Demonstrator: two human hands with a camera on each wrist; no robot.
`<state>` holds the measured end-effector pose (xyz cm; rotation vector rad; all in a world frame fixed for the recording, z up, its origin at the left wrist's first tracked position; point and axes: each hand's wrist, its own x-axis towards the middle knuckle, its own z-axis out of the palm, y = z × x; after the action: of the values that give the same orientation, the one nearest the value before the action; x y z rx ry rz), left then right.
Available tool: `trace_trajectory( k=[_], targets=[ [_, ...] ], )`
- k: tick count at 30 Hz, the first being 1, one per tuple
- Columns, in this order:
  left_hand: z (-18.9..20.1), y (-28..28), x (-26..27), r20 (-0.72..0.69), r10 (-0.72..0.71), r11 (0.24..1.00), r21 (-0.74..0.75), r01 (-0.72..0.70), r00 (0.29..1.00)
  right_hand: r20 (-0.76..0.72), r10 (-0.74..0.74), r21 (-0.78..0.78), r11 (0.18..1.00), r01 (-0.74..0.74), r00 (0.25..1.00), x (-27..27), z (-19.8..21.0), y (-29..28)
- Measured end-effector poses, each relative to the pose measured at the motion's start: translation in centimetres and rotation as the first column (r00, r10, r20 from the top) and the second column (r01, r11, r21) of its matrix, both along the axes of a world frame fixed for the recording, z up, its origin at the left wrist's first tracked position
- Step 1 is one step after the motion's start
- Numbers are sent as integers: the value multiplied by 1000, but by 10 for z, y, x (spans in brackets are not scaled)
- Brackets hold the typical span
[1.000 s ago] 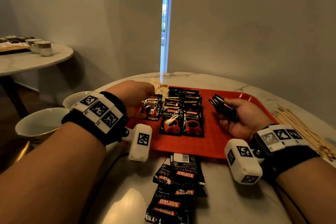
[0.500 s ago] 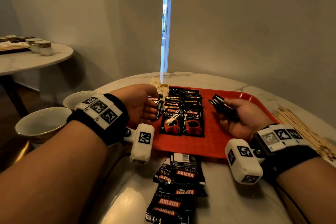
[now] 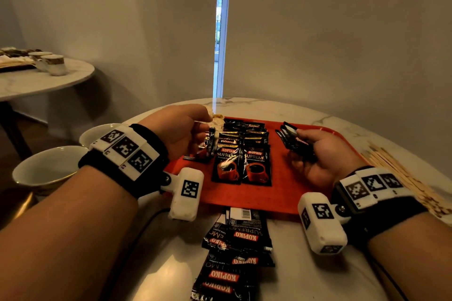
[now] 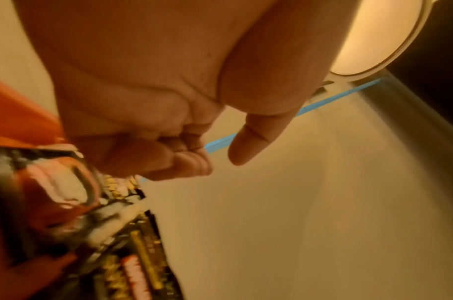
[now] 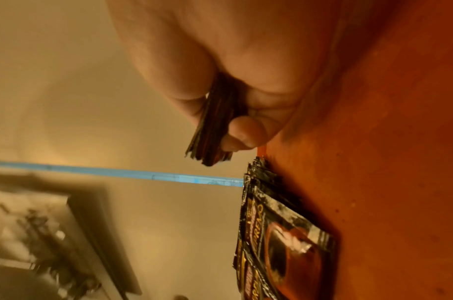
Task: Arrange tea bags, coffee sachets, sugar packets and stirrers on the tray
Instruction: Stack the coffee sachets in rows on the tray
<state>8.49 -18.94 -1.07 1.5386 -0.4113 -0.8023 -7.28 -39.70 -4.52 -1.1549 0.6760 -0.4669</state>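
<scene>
Sachets [image 3: 242, 161] fill tray [image 3: 281, 193] (two rows); right hand [image 3: 318, 154] grips a stack [image 3: 294, 143], left hand [image 3: 181, 129] curled, contents unclear.

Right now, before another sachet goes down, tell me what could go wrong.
1. The right hand pinches a fanned stack of sachets over the tray; some could slip out and scatter.
2. The left hand, placing a sachet, may nudge the two neat columns beside it.
3. The left forearm is close to the cups.

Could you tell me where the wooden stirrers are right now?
In the head view, the wooden stirrers lie on the marble table, off the red tray's right edge, beside the right wrist.
</scene>
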Motion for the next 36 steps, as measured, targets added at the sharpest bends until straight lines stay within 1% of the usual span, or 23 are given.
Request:
trace_trajectory(
  k=[3,5,6,8,12,14,18,23,29,34,36],
  targets=[
    [7,2,-11,37,-27,983,-181,33,999,3,16,-147,989,-16,1000,4,8,11],
    [10,0,-20,87,-36,962,-265,58,996,25,48,-189,981,-43,999,5,13,20],
    [10,-2,-25,115,-45,957,-281,75,992,39,74,-191,979,-65,997,5,16,25],
    [11,-5,-33,158,-76,954,-274,118,984,86,127,-174,979,-111,988,4,21,37],
    [9,-8,-43,159,-152,938,-288,194,975,145,209,-162,969,-185,967,2,28,57],
    [8,-8,-43,176,-177,932,-286,222,968,149,225,-173,965,-199,963,4,27,63],
    [8,-8,-42,169,-206,937,-250,244,964,109,234,-207,956,-208,966,5,27,68],
    [6,-8,-37,201,-206,948,-203,247,958,55,227,-219,953,-210,972,6,26,72],
    [6,-6,-33,267,-190,955,-172,241,945,62,276,-127,955,-267,959,2,29,70],
    [6,-5,-29,279,-152,951,-220,218,948,68,248,-79,967,-242,966,4,28,70],
    [6,-5,-28,285,-115,952,-243,188,952,77,247,-52,968,-244,966,7,26,69]
  ],
)
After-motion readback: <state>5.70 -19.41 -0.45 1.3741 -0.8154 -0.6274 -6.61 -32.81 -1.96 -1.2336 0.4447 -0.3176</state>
